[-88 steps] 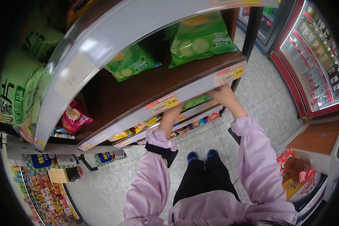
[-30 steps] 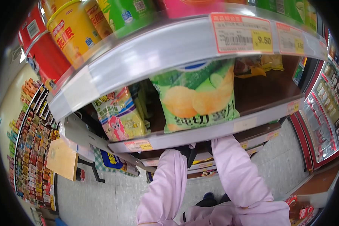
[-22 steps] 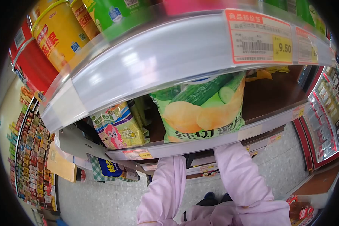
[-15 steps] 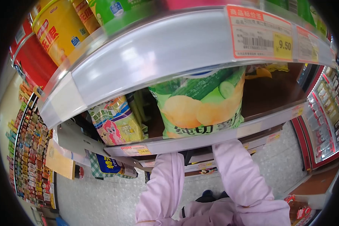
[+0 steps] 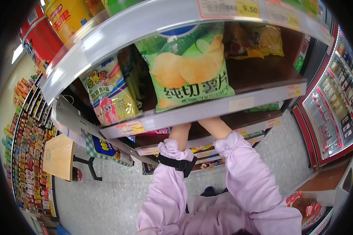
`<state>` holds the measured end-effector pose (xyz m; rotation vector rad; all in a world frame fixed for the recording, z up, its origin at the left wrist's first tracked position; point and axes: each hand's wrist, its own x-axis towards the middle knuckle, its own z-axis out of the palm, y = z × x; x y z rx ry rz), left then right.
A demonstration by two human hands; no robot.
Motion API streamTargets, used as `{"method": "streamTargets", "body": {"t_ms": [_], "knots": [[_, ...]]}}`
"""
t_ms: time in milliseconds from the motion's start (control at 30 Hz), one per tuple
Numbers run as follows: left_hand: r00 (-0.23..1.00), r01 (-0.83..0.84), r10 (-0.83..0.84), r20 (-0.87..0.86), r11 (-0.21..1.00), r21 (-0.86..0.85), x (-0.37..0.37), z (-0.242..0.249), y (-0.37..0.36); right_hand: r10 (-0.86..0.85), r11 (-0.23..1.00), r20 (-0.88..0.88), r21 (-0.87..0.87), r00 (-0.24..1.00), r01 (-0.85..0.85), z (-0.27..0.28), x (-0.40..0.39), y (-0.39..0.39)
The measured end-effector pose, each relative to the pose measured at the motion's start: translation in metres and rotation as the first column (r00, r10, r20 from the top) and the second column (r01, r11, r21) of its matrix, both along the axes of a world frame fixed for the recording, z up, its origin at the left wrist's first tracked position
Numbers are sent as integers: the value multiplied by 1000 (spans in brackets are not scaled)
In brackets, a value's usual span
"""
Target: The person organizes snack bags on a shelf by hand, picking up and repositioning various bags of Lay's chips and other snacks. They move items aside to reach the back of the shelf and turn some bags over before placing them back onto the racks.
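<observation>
Both forearms reach under the front lip of a snack shelf (image 5: pixel 196 106), into the lower shelf space. My left hand (image 5: pixel 181 130) shows only at the wrist, above a pink sleeve with a black strap (image 5: pixel 176 164). Close on its right, my right hand (image 5: pixel 208 123) is likewise hidden past the wrist. Whatever the fingers touch or hold is out of sight. Directly above them stands a green bag of potato chips (image 5: pixel 184 66) with cucumber pictures. To its left leans a snack bag with a pink pony (image 5: pixel 108 94).
Yellow snack bags (image 5: pixel 262 39) lie deeper on the right of the shelf. An upper shelf edge (image 5: pixel 145 23) carries price tags. A lit refrigerated case (image 5: pixel 329 109) stands at right. On the left are a wooden board (image 5: pixel 59 156) and packed product racks (image 5: pixel 31 172).
My view has tilted down and drawn back, so the shelves sit higher in the picture. My wrists and the black strap now show where the shelf lip hid them before.
</observation>
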<state>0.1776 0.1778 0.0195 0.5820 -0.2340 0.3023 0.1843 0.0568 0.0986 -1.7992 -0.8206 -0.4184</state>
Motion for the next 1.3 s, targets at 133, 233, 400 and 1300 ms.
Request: {"method": "streamTargets", "body": {"t_ms": [133,233,400,1300], "knots": [[865,-294,373,-336,919,263,-35,50,-35,-108,994,136,41,985,103,5,-1,-11],[844,-269,425,-328,864,427,-53,55,-31,-98,991,90,-77,991,105,12,-4,-24],[881,27,230,-414,847,530,-107,64,-39,13,1000,-189,-8,982,-15,-1,-20,-64],[692,-611,612,384,211,763,-219,195,40,384,921,53,-95,922,-378,124,-130,-10]]}}
